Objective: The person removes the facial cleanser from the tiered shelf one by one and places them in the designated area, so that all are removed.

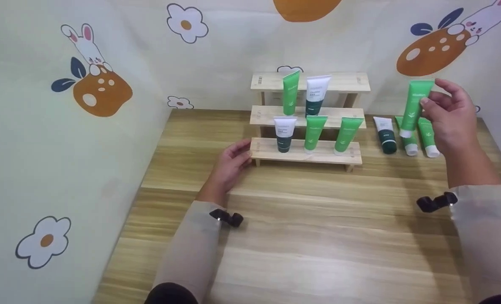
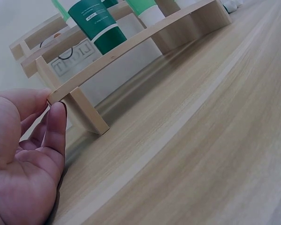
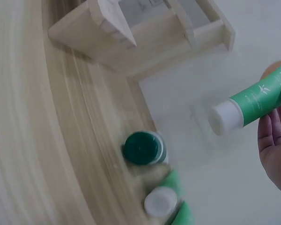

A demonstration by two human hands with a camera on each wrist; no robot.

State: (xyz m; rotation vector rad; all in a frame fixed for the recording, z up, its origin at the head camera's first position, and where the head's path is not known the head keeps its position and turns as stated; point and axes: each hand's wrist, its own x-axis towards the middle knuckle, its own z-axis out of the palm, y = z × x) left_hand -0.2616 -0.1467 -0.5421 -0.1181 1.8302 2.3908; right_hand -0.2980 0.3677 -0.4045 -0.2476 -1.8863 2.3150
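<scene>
My right hand [image 1: 455, 114] holds a green squeeze tube [image 1: 418, 101] with its white cap down, raised above the table right of a three-step wooden display stand [image 1: 297, 157]. The thumb lies across the tube's front. At the stand's lowest step, my left hand [image 1: 229, 164] pinches the left end, thumb on top and fingers [image 2: 56, 124] beneath. That step carries a white-and-dark-green tube [image 1: 284, 134] and two green tubes, all upright on their caps. On the middle step stand a green tube [image 1: 290, 95] and a white-and-dark-green tube [image 1: 317, 95].
Right of the stand, on the wood-grain table [image 1: 301, 236], lie a white-and-dark-green tube [image 1: 385, 134] and two green tubes, one [image 1: 428, 136] beside my right wrist. A patterned cloth [image 1: 233, 50] with rabbits, flowers and orange fruit hangs behind and along the sides.
</scene>
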